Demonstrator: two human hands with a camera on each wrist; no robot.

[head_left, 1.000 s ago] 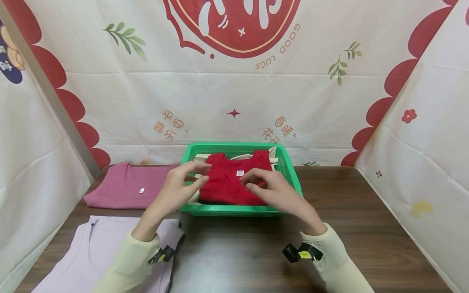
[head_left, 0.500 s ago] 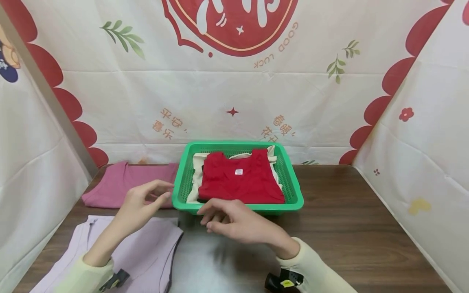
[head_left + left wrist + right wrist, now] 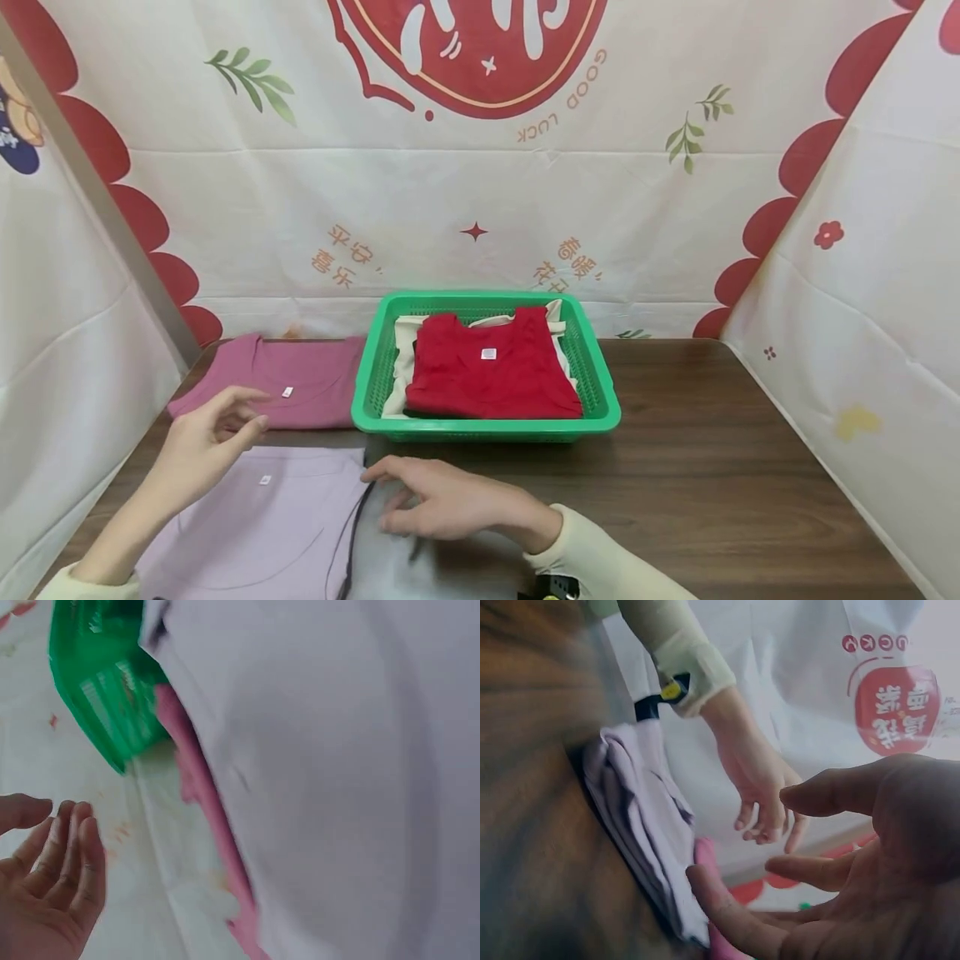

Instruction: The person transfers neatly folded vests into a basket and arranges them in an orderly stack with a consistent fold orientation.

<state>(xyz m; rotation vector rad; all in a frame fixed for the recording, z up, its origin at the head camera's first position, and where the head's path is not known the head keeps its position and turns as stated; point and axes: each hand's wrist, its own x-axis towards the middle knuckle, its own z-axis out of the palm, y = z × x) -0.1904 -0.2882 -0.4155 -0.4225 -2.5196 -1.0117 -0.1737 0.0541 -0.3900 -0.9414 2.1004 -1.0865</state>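
A folded lavender top (image 3: 262, 529) with a small white label lies at the left front of the table. Over its left side hovers my left hand (image 3: 198, 454), fingers loosely bent and holding nothing; the left wrist view shows this hand (image 3: 56, 877) apart from the cloth. My right hand (image 3: 450, 504) is beside the lavender top's right edge, index finger stretched toward its upper right corner. Between the parted thumb and fingers of this hand (image 3: 855, 870) nothing is held in the right wrist view. That view also shows the garment's stacked folds (image 3: 641, 825) from the side.
Behind the lavender top lies a folded mauve-pink top (image 3: 318, 379). A green plastic basket (image 3: 487, 427) at the back middle holds a folded red top (image 3: 487, 387) over cream cloth (image 3: 405, 354). Dark wooden tabletop (image 3: 697, 467) extends right; a printed curtain (image 3: 465, 192) hangs behind.
Both hands have moved from over the basket toward the front left, to the lavender top. The red top stays in the basket, and its front edge shows fully.
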